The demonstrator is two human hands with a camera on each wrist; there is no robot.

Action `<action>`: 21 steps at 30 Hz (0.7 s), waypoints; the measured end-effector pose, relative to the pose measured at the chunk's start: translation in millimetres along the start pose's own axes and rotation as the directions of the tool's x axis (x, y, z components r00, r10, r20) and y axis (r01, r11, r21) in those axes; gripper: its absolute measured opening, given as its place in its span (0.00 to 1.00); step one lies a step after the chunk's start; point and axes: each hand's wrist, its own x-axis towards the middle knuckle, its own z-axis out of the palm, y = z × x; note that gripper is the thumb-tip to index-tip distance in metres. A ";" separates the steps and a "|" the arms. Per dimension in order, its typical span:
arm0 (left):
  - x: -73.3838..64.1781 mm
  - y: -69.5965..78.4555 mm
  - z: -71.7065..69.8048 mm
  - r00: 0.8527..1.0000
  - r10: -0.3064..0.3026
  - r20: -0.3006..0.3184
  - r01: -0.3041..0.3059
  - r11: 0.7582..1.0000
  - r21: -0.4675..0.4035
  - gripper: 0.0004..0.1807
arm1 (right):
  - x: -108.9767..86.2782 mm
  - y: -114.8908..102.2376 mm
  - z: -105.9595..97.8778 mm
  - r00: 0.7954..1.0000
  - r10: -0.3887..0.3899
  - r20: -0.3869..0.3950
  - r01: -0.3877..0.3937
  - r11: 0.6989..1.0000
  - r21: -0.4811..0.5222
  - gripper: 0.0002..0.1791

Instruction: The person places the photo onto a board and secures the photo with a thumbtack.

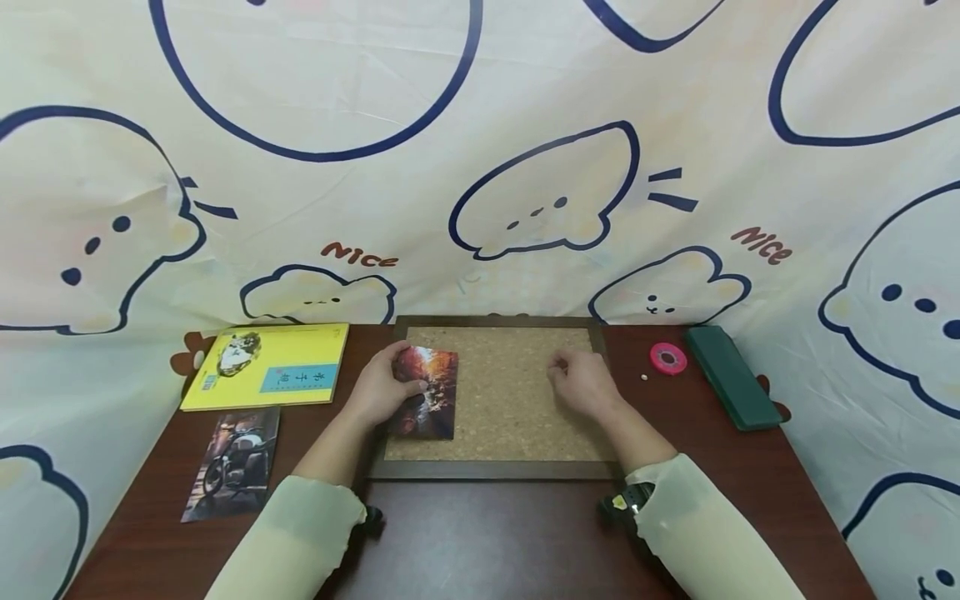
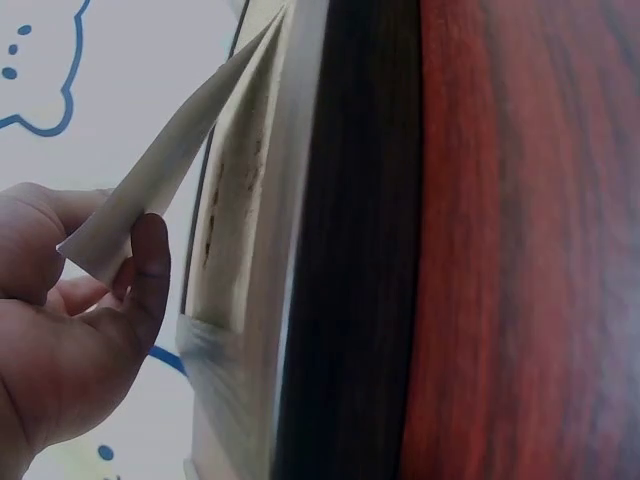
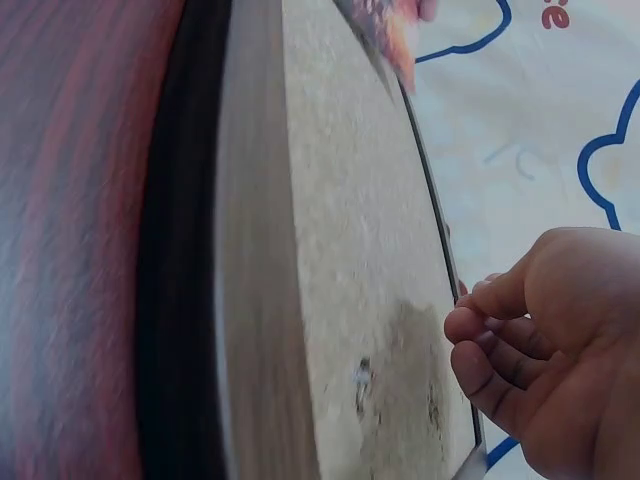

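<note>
My left hand (image 1: 380, 389) pinches a glossy photo print (image 1: 441, 392) of an orange, autumn-like scene by its left side. The print lies over the left part of a framed cork board (image 1: 517, 400). In the left wrist view, the held end of the print (image 2: 125, 215) is lifted and slants up from the board. Over the board's right part is my right hand (image 1: 583, 382), thumb and fingers curled together. Seen from the right wrist, its fingertips (image 3: 468, 325) meet close above the cork, and no object shows between them.
A yellow book (image 1: 300, 354) lies left of the board, with a motorcycle photo (image 1: 236, 462) below it. To the right are a pink round disc (image 1: 667, 358) with a grey centre, a tiny white bead-like thing (image 1: 643, 377) and a dark green case (image 1: 735, 379). Patterned cloth (image 1: 420, 208) hangs behind.
</note>
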 end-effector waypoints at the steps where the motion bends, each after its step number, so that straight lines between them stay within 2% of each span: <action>1: 1.9 0.0 1.5 1.000 0.001 0.000 -0.001 1.000 0.002 0.45 | 1.3 -1.8 0.8 1.000 0.002 0.006 -0.002 1.000 0.000 0.06; 7: 9.9 2.1 10.7 1.000 0.001 0.008 -0.001 1.000 0.008 0.44 | 8.9 -13.1 5.0 0.998 0.024 0.061 -0.024 1.000 0.000 0.07; 14: 16.4 6.8 19.3 0.999 0.031 0.009 -0.032 0.996 0.083 0.44 | 17.3 -21.8 9.5 0.997 0.006 0.080 -0.002 0.999 -0.048 0.06; 21: 22.8 9.3 24.8 0.999 0.037 0.011 -0.038 0.989 0.146 0.44 | 23.8 -31.2 14.0 0.994 0.011 0.112 -0.010 1.000 -0.004 0.06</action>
